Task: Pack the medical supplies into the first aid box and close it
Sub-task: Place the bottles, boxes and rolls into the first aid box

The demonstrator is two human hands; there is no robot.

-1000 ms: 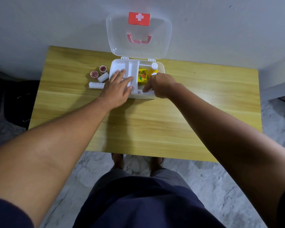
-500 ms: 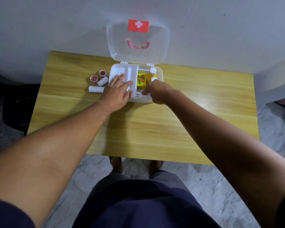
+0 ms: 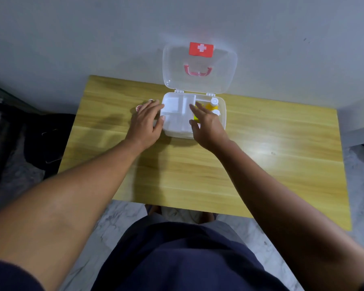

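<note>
The white first aid box (image 3: 222, 120) stands open at the back of the table, its clear lid (image 3: 223, 68) with red cross label upright against the wall. Its left compartments (image 3: 172, 103) look bare. A yellow bottle with a white cap (image 3: 213, 102) lies in the right part. My right hand (image 3: 206, 124) hovers over the box's right side, fingers spread, covering a yellow packet. My left hand (image 3: 147, 122) has moved off the box to its left, fingers apart, over the tape rolls (image 3: 139, 107); only two red-rimmed rolls peek out beyond it.
The wooden table (image 3: 198, 169) sits against a grey wall. A dark object (image 3: 42, 141) lies on the floor to the left. My legs in dark shorts and the marble floor fill the bottom of the view.
My left hand slid left off the box tray onto the rolls beside it. My right hand opened and lifted from the front rim to above the yellow packet. The camera shifted.
</note>
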